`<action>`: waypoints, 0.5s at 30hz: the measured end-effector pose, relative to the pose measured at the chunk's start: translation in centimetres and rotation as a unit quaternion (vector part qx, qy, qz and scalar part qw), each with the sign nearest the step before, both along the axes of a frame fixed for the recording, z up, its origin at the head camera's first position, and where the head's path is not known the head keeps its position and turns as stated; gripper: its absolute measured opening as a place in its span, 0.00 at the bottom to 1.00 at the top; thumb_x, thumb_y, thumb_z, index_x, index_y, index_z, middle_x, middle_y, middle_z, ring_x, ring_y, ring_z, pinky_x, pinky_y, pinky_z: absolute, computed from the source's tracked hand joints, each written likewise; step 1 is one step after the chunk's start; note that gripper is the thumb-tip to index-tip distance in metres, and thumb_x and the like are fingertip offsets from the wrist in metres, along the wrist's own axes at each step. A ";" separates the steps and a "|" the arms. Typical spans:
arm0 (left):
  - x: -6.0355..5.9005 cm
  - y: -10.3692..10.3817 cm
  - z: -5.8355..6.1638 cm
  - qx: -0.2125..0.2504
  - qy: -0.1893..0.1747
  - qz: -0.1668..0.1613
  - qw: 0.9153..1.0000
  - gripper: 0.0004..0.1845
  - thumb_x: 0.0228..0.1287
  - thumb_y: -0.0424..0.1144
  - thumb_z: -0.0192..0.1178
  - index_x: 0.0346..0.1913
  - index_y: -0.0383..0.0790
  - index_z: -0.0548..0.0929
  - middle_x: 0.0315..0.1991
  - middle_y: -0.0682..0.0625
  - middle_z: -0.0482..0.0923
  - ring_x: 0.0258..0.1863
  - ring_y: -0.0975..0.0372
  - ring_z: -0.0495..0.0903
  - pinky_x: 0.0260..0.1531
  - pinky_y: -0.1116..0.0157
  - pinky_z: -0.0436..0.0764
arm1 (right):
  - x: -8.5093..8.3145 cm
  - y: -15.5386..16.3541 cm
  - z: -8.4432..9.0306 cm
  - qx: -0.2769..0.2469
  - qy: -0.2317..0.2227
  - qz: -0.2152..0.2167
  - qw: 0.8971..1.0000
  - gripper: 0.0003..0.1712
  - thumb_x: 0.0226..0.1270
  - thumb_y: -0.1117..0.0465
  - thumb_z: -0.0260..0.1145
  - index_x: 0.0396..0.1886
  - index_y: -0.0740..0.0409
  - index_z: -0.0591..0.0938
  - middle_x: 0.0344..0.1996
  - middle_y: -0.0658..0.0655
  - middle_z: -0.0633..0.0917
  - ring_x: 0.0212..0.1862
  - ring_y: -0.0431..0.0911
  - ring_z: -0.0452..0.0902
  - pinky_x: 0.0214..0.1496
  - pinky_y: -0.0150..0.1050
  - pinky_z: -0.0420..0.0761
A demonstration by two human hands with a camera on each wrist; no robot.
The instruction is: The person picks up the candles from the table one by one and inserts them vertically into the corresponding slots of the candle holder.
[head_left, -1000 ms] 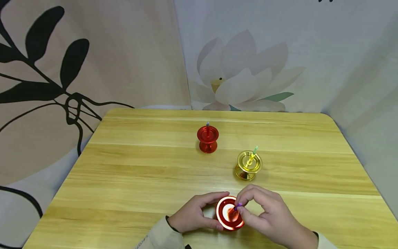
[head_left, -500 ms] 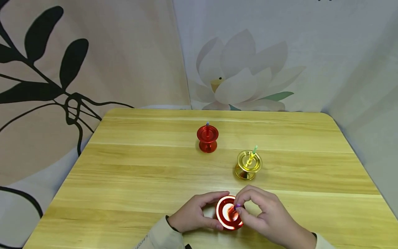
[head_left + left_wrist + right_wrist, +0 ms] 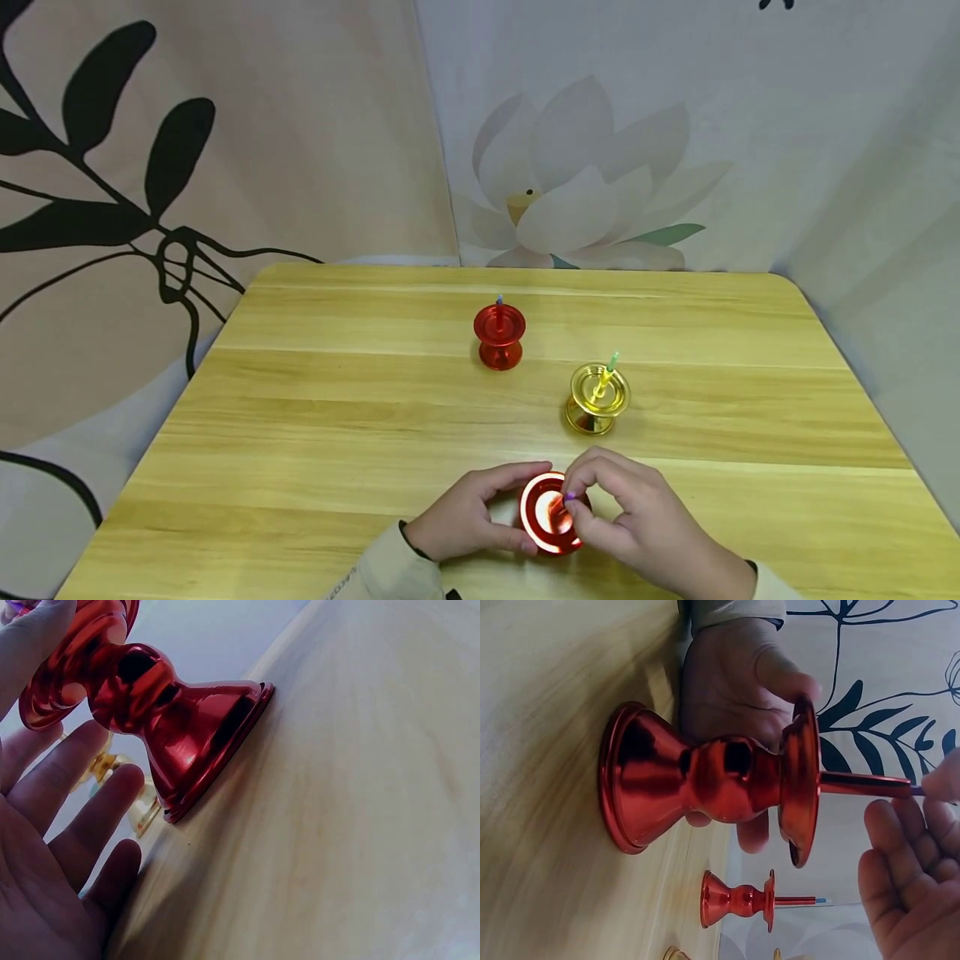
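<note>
A red metal candle holder (image 3: 546,518) stands at the near edge of the table. My left hand (image 3: 491,510) grips it, thumb on the top rim (image 3: 799,712) and fingers behind the stem (image 3: 172,720). A thin red candle (image 3: 862,784) with a purple tip (image 3: 570,497) stands in the holder's cup. My right hand (image 3: 583,502) pinches that tip between thumb and forefinger. In the left wrist view the left hand's fingers (image 3: 82,817) lie just beside the holder's base.
A second red holder (image 3: 499,335) with a blue-tipped candle stands mid-table, farther back. A gold holder (image 3: 597,398) with a green-tipped candle stands to its right, just beyond my right hand. The wooden table (image 3: 337,417) is backed by printed cloth screens.
My right hand's fingers have crept slightly left and down over the holder's cup, with the purple tip still pinched. The left hand and both far holders have stayed put.
</note>
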State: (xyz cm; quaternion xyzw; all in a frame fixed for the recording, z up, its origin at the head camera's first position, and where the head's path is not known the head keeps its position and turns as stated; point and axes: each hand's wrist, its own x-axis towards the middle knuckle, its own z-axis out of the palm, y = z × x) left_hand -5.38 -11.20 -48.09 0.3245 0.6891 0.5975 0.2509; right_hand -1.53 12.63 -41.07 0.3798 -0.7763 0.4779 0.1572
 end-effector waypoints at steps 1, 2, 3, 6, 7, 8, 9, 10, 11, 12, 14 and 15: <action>0.0 0.0 0.0 0.002 0.002 0.000 1.000 0.40 0.54 0.33 0.76 0.72 0.42 0.72 0.64 0.56 0.77 0.64 0.62 0.75 0.67 0.64 0.70 | 0.0 0.0 0.0 0.003 0.002 -0.002 1.000 0.21 0.47 0.78 0.67 0.38 0.52 0.78 0.35 0.44 0.81 0.38 0.36 0.78 0.45 0.27 0.78; 0.0 0.0 0.0 0.004 0.003 -0.001 1.000 0.40 0.54 0.33 0.76 0.72 0.42 0.72 0.64 0.55 0.77 0.64 0.62 0.75 0.67 0.64 0.70 | 0.0 0.0 0.0 0.006 0.002 -0.003 1.000 0.21 0.48 0.77 0.67 0.38 0.51 0.78 0.35 0.44 0.81 0.38 0.36 0.78 0.45 0.27 0.78; 0.0 0.0 0.0 0.005 0.003 -0.001 1.000 0.40 0.54 0.32 0.76 0.72 0.42 0.72 0.64 0.55 0.77 0.64 0.62 0.75 0.67 0.63 0.70 | 0.0 0.0 0.0 0.009 0.003 -0.005 1.000 0.21 0.48 0.77 0.67 0.38 0.51 0.78 0.35 0.43 0.81 0.38 0.35 0.78 0.44 0.28 0.78; 0.0 0.0 -0.1 0.002 0.002 -0.002 1.000 0.40 0.55 0.33 0.76 0.72 0.43 0.72 0.65 0.56 0.77 0.65 0.62 0.75 0.67 0.63 0.70 | 0.0 0.0 0.1 0.014 0.003 -0.007 1.000 0.21 0.47 0.77 0.67 0.38 0.51 0.77 0.35 0.43 0.80 0.38 0.35 0.77 0.44 0.28 0.78; 0.0 0.0 -0.1 0.000 0.002 -0.002 1.000 0.40 0.55 0.33 0.76 0.72 0.43 0.72 0.65 0.56 0.77 0.65 0.62 0.74 0.67 0.64 0.70 | 0.0 0.1 0.1 0.015 0.003 -0.006 1.000 0.21 0.48 0.77 0.67 0.38 0.51 0.77 0.35 0.43 0.80 0.38 0.35 0.78 0.44 0.28 0.78; 0.0 0.0 -0.1 -0.002 0.003 -0.001 1.000 0.40 0.55 0.34 0.76 0.72 0.43 0.72 0.65 0.56 0.77 0.65 0.62 0.74 0.67 0.63 0.70 | -0.1 0.1 0.1 0.016 0.003 -0.006 1.000 0.21 0.48 0.77 0.67 0.38 0.51 0.78 0.35 0.43 0.81 0.38 0.35 0.78 0.44 0.27 0.78; 0.0 0.0 -0.1 -0.004 0.006 -0.001 1.000 0.40 0.55 0.34 0.76 0.72 0.43 0.72 0.65 0.56 0.77 0.66 0.62 0.74 0.68 0.63 0.69 | -0.1 0.2 0.1 0.015 0.003 -0.004 1.000 0.20 0.49 0.77 0.68 0.38 0.51 0.78 0.35 0.43 0.81 0.38 0.35 0.78 0.45 0.27 0.78; 0.0 0.0 -0.2 -0.005 0.011 -0.001 1.000 0.40 0.55 0.34 0.76 0.72 0.43 0.72 0.65 0.56 0.76 0.66 0.62 0.73 0.68 0.63 0.69 | -0.1 0.3 0.1 0.013 0.006 -0.003 1.000 0.20 0.50 0.76 0.68 0.38 0.51 0.78 0.35 0.43 0.81 0.38 0.36 0.79 0.45 0.27 0.79; 0.0 0.0 -0.2 -0.006 0.016 -0.001 1.000 0.41 0.55 0.35 0.76 0.72 0.43 0.71 0.66 0.57 0.76 0.66 0.62 0.73 0.68 0.63 0.68 | -0.1 0.4 0.1 0.012 0.009 -0.002 1.000 0.19 0.51 0.76 0.68 0.38 0.51 0.79 0.35 0.44 0.81 0.39 0.36 0.79 0.46 0.27 0.79; 0.0 0.0 -0.2 -0.007 0.018 -0.001 1.000 0.41 0.55 0.35 0.76 0.73 0.43 0.70 0.66 0.57 0.75 0.67 0.62 0.73 0.69 0.63 0.67 | -0.1 0.5 0.1 0.011 0.010 -0.001 1.000 0.18 0.52 0.76 0.69 0.38 0.51 0.80 0.36 0.44 0.82 0.39 0.37 0.80 0.47 0.26 0.79; 0.0 -0.1 -0.2 -0.003 0.027 -0.004 1.000 0.43 0.55 0.35 0.76 0.74 0.42 0.68 0.68 0.55 0.74 0.67 0.61 0.72 0.70 0.63 0.66 | -0.1 0.7 0.2 0.014 0.015 -0.002 1.000 0.18 0.54 0.74 0.70 0.40 0.50 0.81 0.37 0.44 0.83 0.41 0.38 0.81 0.48 0.27 0.79; 0.0 -0.1 -0.1 -0.001 0.029 -0.006 1.000 0.43 0.57 0.35 0.75 0.74 0.41 0.67 0.69 0.55 0.73 0.67 0.61 0.72 0.70 0.63 0.66 | -0.1 0.9 0.2 0.018 0.013 -0.004 1.000 0.18 0.55 0.74 0.71 0.41 0.50 0.82 0.38 0.44 0.83 0.42 0.38 0.81 0.49 0.27 0.79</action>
